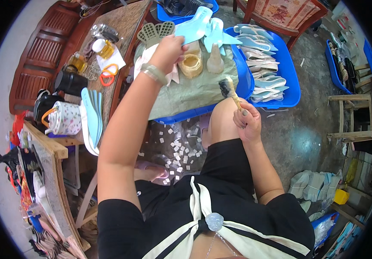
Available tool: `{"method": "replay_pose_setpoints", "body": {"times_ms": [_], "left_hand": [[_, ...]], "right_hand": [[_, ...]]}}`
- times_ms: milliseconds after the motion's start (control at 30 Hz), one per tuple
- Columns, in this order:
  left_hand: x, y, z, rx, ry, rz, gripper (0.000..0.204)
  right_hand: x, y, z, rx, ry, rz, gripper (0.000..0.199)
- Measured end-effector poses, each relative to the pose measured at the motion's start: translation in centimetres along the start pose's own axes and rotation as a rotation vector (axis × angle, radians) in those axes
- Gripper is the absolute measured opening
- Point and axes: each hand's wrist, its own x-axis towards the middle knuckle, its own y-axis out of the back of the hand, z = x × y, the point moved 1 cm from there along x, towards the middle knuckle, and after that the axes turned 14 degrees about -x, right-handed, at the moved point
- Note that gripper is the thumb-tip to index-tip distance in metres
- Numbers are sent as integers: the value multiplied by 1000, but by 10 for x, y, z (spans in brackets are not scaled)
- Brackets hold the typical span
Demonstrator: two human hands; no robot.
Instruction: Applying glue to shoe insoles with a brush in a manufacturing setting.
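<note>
My left hand [171, 51] reaches over the covered work surface [168, 101]. Its fingers are closed at the end of a light blue insole [196, 25]. More light blue insole pieces [215, 34] lie just right of it. In my right hand [248, 121], above my right knee, is a brush [234, 91] with a pale handle and dark bristles pointing up and left. Below the insole stands an open jar [191, 64] with yellowish residue around its rim. A whitish bottle [215, 62] is beside the jar. Green mesh insoles [151, 34] lie left of my left hand.
A blue bin [293, 80] of stacked insoles stands at the right, with a wooden chair [281, 17] behind it. On the left table are orange-handled scissors [108, 74], a flowered teapot [65, 118] and stacked blue insoles [92, 114]. Small white squares [179, 151] litter the floor.
</note>
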Motion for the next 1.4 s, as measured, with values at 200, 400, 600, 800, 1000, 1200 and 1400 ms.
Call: {"method": "replay_pose_setpoints", "body": {"times_ms": [200,400,600,800,1000,1200,1400], "left_hand": [[91,-44,-30,-304,210,114,13],[99,-49,-49,-206,266,147,25],[27,14,-50,606,-343,168,28],[-127,115,-56,1200,-749,343,37],[-222,273,-42,1617,-507,939,54],[-237,346,-67,1468,-120,818,48],[-240,341,-66,1431,-372,821,30]], "right_hand": [[2,18,-10,-105,29,40,27],[0,29,-13,-66,44,61,27],[2,23,-3,-92,20,30,28],[0,10,-7,-57,-16,-25,29],[1,-27,11,-129,-103,-84,30],[30,-42,19,-504,-228,66,30],[80,-24,21,-1018,-185,150,23]]}}
